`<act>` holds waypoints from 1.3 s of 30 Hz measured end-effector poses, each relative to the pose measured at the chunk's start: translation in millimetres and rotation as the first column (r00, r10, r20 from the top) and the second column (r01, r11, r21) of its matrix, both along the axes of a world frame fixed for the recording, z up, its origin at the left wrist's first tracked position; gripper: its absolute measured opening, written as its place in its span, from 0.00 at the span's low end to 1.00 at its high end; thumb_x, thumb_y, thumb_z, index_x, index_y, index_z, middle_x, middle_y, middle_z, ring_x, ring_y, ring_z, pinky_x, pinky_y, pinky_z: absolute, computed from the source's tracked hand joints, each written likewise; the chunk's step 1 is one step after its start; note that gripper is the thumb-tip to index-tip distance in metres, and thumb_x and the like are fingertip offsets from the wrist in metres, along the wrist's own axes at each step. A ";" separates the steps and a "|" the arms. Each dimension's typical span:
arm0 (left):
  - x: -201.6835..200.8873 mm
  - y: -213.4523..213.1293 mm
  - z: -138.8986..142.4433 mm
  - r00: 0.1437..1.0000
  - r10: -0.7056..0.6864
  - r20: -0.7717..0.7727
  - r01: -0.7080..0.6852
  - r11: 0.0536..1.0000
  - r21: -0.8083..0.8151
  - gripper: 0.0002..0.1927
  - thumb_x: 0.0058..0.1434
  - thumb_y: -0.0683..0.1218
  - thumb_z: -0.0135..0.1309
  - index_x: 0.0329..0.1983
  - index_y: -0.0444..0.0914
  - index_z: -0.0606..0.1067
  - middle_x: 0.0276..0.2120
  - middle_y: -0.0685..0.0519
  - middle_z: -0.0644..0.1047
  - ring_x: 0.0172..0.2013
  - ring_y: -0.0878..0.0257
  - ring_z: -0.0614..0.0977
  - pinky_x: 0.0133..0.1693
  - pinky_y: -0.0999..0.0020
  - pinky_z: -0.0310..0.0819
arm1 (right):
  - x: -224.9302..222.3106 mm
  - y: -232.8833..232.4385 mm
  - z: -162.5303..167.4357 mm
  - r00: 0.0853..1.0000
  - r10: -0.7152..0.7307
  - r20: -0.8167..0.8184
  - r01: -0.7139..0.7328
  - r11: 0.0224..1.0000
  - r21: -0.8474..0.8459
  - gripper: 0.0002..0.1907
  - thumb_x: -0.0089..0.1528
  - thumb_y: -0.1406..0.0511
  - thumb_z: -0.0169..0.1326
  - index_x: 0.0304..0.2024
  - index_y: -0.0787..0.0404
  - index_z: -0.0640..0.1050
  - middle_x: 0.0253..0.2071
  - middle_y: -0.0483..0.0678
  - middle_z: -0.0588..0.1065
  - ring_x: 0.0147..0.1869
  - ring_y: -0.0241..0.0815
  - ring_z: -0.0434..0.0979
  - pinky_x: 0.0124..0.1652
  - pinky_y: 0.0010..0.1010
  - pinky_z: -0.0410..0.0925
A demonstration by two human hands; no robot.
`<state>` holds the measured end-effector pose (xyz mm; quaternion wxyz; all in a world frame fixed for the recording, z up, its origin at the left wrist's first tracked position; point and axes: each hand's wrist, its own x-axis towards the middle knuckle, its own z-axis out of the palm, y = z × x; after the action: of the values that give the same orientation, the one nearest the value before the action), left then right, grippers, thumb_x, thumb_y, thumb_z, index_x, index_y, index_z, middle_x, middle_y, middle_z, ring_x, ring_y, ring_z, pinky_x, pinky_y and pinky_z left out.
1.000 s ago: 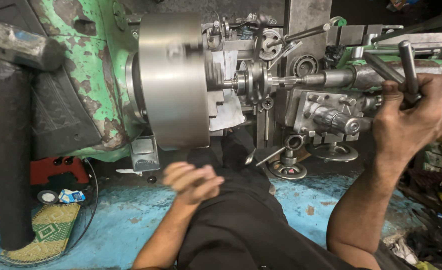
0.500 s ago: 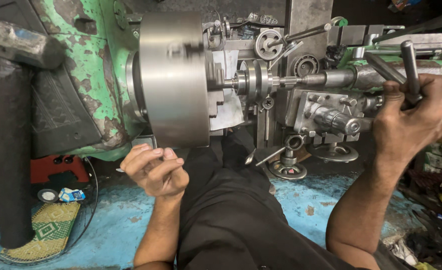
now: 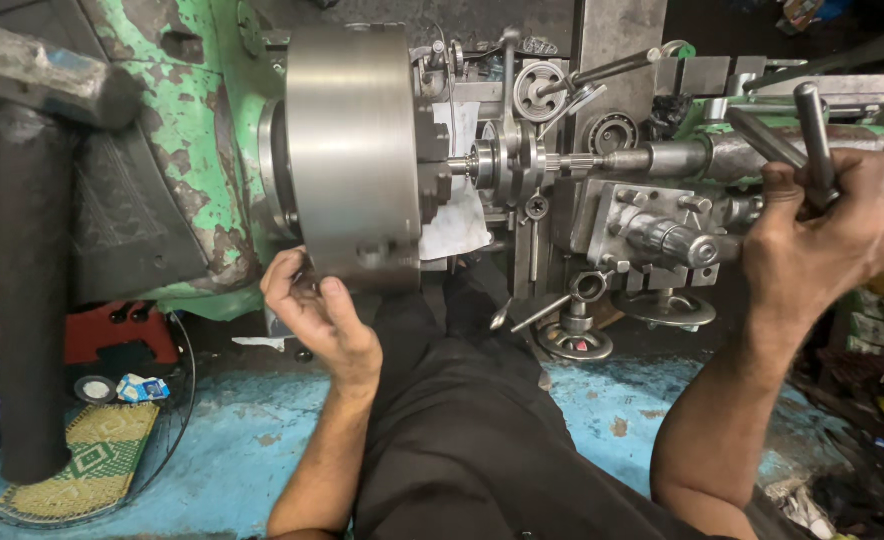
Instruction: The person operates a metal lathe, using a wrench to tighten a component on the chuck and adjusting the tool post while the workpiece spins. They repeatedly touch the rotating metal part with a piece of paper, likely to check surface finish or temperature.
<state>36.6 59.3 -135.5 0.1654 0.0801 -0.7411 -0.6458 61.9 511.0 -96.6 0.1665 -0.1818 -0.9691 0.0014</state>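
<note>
Your left hand (image 3: pixel 320 318) cups the steel chuck (image 3: pixel 354 150) from below, fingers curled; your right hand (image 3: pixel 820 238) fingers grip the handle (image 3: pixel 814 140) tightly.

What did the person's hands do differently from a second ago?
The left hand rose from above the lap to the underside of the big round grey metal chuck and now touches its rim. The right hand stayed wrapped around the dark metal handle bar; the green lathe body did not move.
</note>
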 end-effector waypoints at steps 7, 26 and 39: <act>5.9 -8.4 -9.8 0.997 -0.035 -0.070 0.020 0.981 -0.191 0.22 0.76 0.46 0.43 0.69 0.31 0.59 0.67 0.44 0.60 0.65 0.54 0.67 0.69 0.58 0.62 | -12.9 -14.2 14.4 0.999 0.007 -0.034 -0.008 1.000 -0.024 0.17 0.68 0.52 0.60 0.38 0.56 0.71 0.29 0.38 0.65 0.36 0.36 0.64 0.50 0.33 0.58; 54.9 -142.2 -112.4 0.752 0.184 0.634 0.201 0.851 -0.485 0.30 0.63 0.56 0.62 0.59 0.30 0.73 0.54 0.36 0.76 0.50 0.43 0.80 0.54 0.53 0.75 | -11.1 -52.1 30.0 0.976 -0.183 -0.121 0.115 0.896 -0.428 0.10 0.73 0.64 0.59 0.49 0.63 0.73 0.41 0.40 0.76 0.43 0.34 0.76 0.42 0.29 0.67; 38.0 -138.0 -94.0 0.819 -0.010 0.573 0.400 0.726 -0.559 0.49 0.46 0.58 0.74 0.64 0.27 0.69 0.58 0.31 0.73 0.58 0.35 0.75 0.58 0.49 0.69 | 31.2 -24.1 -17.3 0.947 -0.203 -0.250 0.131 0.952 -0.278 0.15 0.73 0.61 0.54 0.51 0.70 0.78 0.48 0.52 0.82 0.49 0.46 0.81 0.51 0.37 0.74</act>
<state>74.7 -78.7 -229.5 -0.1053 0.1065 -0.9393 -0.3088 93.1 487.0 -113.9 0.2742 -0.2820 -0.9089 0.1383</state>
